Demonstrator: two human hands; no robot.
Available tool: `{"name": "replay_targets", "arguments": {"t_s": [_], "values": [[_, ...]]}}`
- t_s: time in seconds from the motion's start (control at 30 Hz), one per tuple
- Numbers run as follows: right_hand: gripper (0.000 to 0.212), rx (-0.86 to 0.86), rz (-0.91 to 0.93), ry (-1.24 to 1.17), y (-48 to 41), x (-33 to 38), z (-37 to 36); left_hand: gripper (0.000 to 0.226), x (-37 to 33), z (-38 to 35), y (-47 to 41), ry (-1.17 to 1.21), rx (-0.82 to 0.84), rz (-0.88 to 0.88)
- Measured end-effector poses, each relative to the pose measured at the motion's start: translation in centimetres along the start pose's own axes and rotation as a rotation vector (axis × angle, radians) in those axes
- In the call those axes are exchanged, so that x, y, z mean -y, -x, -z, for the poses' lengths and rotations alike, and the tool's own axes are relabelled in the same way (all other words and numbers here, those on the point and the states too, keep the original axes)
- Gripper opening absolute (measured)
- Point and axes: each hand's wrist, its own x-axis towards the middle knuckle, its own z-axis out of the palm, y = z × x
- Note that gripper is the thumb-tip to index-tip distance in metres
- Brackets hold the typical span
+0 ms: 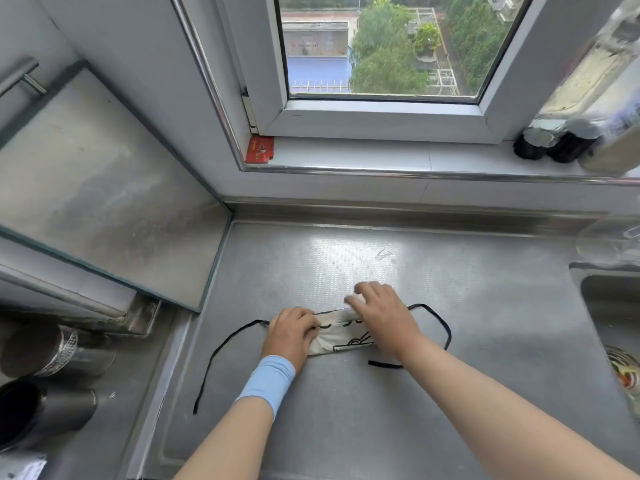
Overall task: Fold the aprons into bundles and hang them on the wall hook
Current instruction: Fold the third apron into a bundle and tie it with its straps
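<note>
Steel counter (450,358) under a window (381,46) fills my view, with a sink (595,299) at the right edge. Near the middle lies the apron (341,337), folded into a narrow cream bundle, its black ties (221,351) trailing left and right. I see the left hand (291,336) pinching its left end, fingers curled. The right hand (381,313) presses on top, its blurred fingers seemingly straight.

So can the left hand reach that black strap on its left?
Probably yes: the strap lies on open counter beside the left hand, nothing between, though that hand grips the apron.
</note>
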Motion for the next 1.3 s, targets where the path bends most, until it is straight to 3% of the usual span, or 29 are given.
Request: {"name": "replay_targets", "arguments": {"t_s": [0.07,0.17,0.23,0.37,0.53,0.67,0.83,0.93,1.03,1.13,1.2,1.3], "values": [[0.03,0.032,0.196,0.033,0.9,-0.1,-0.4,0.017,-0.2,0.1,0.0,-0.051,-0.004,0.002],[0.019,0.141,0.21,-0.056,2.1,-0.4,-0.9,0.021,-0.8,-0.2,0.0,-0.185,-0.042,-0.065],[0.024,0.174,0.178,-0.131,2.4,-0.5,-0.9,0.03,-1.7,-0.7,0.0,-0.302,-0.088,-0.163],[0.036,0.24,0.138,-0.086,1.7,-0.6,-0.4,0.018,-2.3,-1.1,0.2,-0.417,-0.027,-0.241],[0.029,0.226,0.152,0.089,0.9,0.4,-0.4,0.036,-0.6,0.1,1.3,-0.37,0.065,-0.275],[0.02,0.195,0.069,0.036,0.0,0.5,-0.2,0.016,0.8,0.6,0.5,-0.191,-0.011,-0.201],[0.033,0.247,-0.078,-0.113,-1.1,-0.1,0.2,0.038,1.4,1.4,-0.7,-0.244,0.032,-0.067],[0.03,0.212,-0.141,-0.172,-1.5,-0.2,-0.2,0.029,0.8,2.4,-1.6,-0.151,0.152,0.085],[0.027,0.199,-0.158,-0.158,-1.9,-0.5,-0.8,0.023,0.2,2.5,-2.3,-0.172,0.156,0.174],[0.027,0.161,-0.131,0.021,-2.3,-0.6,-1.5,0.02,-1.4,1.6,-2.9,-0.307,0.087,0.101],[0.034,0.187,-0.137,0.095,-2.3,-0.5,-2.0,0.023,-2.4,0.0,-2.9,-0.301,0.065,-0.092],[0.061,0.259,-0.205,-0.004,-1.9,-0.8,-2.4,0.05,-3.1,-0.8,-2.2,-0.255,0.213,-0.145]]}}
